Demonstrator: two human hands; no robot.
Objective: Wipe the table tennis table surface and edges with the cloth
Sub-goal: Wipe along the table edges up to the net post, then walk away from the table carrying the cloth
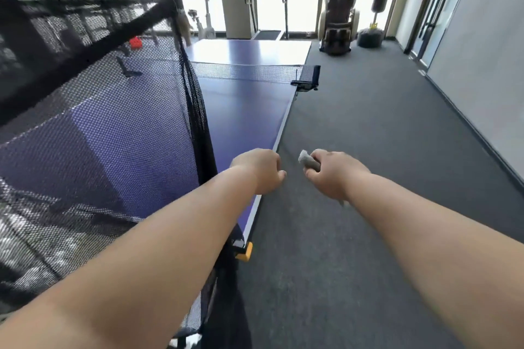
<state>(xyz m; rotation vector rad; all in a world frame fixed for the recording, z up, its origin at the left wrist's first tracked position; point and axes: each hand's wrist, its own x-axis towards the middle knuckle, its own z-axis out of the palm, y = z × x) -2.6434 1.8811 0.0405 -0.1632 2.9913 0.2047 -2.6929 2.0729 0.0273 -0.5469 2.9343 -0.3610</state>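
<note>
Your right hand (331, 173) grips grey cloth (307, 160), fingers curled round it, over carpet (382, 136) just right of table tennis table (249, 110), apart from its edge. Your left hand (259, 170) at table's white right edge, fingers curled; cannot tell whether gripping. Black catch netting (113, 122) drapes table's left.

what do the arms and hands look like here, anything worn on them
Both forearms are bare, with no sleeve in view. The left hand and right hand wear no gloves, and neither wrist carries a watch or band. Rings cannot be told from this view.
</note>
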